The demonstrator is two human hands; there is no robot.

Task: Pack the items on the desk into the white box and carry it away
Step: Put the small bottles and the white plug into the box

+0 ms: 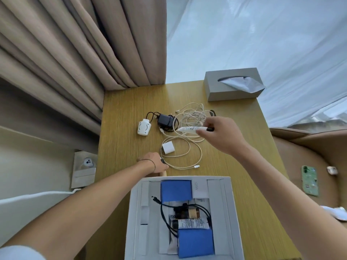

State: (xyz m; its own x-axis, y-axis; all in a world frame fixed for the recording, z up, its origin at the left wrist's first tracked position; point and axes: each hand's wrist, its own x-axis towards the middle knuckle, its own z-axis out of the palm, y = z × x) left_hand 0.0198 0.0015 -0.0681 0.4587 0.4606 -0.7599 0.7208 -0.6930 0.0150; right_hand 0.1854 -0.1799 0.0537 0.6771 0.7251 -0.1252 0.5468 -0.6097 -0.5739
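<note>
Mid-packing view from the head camera; the white box (230, 212) stands open at the near edge of the wooden surface (122, 132), already holding two blue packs (176, 190), a printed tube (191, 223) and a black lead (165, 216). The right hand (219, 134) is raised above the tangle of white cables (189, 117), its fingers (201, 133) clamped on a small white tube (187, 129) with a dark cap; the left hand (156, 163) rests on the surface just beyond the box's far wall, fingers curled on a small pale object that is largely hidden, beside the coiled cable with the white charger cube (168, 148). Still unpacked: the black adapter (165, 120) and the white round-faced device (144, 127); a grey tissue box (232, 84) sits at the far corner.

Advised handling, as a judgement: bring the white tube back over the box and lay it flat in a free gap beside the printed tube, not on the lead; gather each cable into a loose coil before lifting, since the loops overlap and one may drag another.

Legible writing: grey characters on an inner flap of the box, seen upside down and too unclear to read; the print on both tubes is too small to make out.
</note>
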